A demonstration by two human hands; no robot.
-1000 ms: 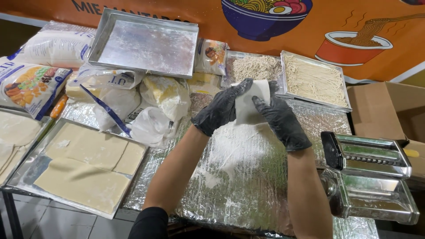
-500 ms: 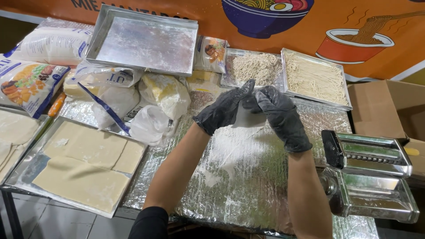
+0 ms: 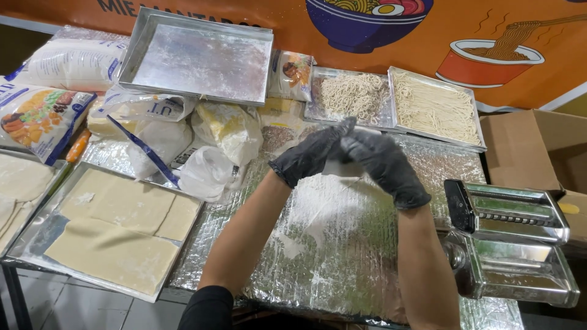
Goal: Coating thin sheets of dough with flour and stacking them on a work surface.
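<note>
Over the foil-covered table (image 3: 342, 256), mid-air above a floured patch (image 3: 318, 208), both gloved hands meet. Left hand (image 3: 309, 156) & right hand (image 3: 382, 165) are both curled shut around a pale piece of dough (image 3: 336, 168); only a sliver of it shows between the black gloves, so its shape can't be told. It hangs clear of the foil, roughly betw. the noodle trays and the flour patch.

Risks, as I judge them:
- Dough is soft & thin; pinched from 2 sides it may tear or stretch uneven if the hands pull apart too hard.
- Gloves w/o enough flour could stick, so bits may cling to the fingers.
- Tray of cut noodles (image 3: 351, 98) and 2nd noodle tray (image 3: 437, 110) sit just behind the hands; a forward swing could knock strands out.
- Pasta machine (image 3: 513, 238) is near the right elbow, at the table edge; a bump may shift it.
- Tray of dough sheets (image 3: 116, 232) overhangs the front-left edge, well apart from the hands, but a hip nudge could tip it.
- Loose flour on the foil makes it slippery for anything set down.
</note>
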